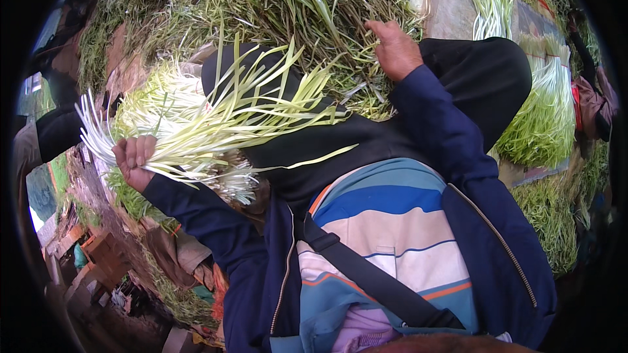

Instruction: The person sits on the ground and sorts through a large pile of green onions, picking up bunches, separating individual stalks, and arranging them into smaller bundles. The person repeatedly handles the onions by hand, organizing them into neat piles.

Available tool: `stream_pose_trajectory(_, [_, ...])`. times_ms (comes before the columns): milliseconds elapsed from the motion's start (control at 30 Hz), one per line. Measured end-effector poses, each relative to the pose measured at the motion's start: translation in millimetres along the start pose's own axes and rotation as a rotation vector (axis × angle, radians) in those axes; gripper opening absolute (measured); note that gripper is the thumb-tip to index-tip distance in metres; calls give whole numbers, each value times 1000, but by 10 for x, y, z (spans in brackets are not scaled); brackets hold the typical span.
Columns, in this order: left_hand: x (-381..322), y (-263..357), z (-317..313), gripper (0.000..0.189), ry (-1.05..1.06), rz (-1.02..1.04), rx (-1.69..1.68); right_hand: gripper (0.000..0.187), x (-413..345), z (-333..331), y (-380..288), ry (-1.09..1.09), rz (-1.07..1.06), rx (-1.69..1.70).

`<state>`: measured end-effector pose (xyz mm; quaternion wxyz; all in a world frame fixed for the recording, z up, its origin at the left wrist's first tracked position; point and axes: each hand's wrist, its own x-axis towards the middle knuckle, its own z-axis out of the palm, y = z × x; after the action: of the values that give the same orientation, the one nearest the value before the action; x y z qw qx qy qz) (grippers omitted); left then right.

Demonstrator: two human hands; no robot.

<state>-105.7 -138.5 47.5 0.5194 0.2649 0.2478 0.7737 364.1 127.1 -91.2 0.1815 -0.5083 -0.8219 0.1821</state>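
A fanned bunch of pale yellow-green leafy stalks with white ends (235, 117) lies in my left hand (135, 159), whose fingers are closed around it near the white ends. Its leaf tips spread over my dark trousers. Beneath and beside it lies a heap of similar pale stalks (152, 93). My right hand (395, 49) is raised above my other knee, fingers partly bent and one finger pointing out; no stalk shows clearly in it. Beyond that hand spreads a pile of loose green and brownish leaves (314, 5).
At the right, tied bundles of stalks (544, 93) lie on a flat board, with another loose bunch (490, 5) on a slab above them. More leaf litter (544, 215) covers the ground. Parts of other people show at the left and right rims. Wooden pieces (103, 255) stand lower left.
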Motion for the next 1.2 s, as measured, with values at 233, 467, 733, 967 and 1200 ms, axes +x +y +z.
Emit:
stream_pose_trajectory(233, [52,-41,52,35,-4,-2,2,27,-130,-754,-837,-154,-313,269])
stream_pose_trajectory(467, [34,-60,109,34,20,-8,33,20,-153,-258,-939,-335,-409,338])
stream_pose_trajectory(733, [50,-80,138,32,40,0,2,29,-20,-85,-867,-351,-498,417])
stream_pose_trajectory(967, [72,-103,150,34,16,-13,22,25,-53,-145,-922,-334,-570,343])
stream_pose_trajectory(1200, [76,-94,152,34,8,-22,27,14,-103,84,-769,-292,-495,318])
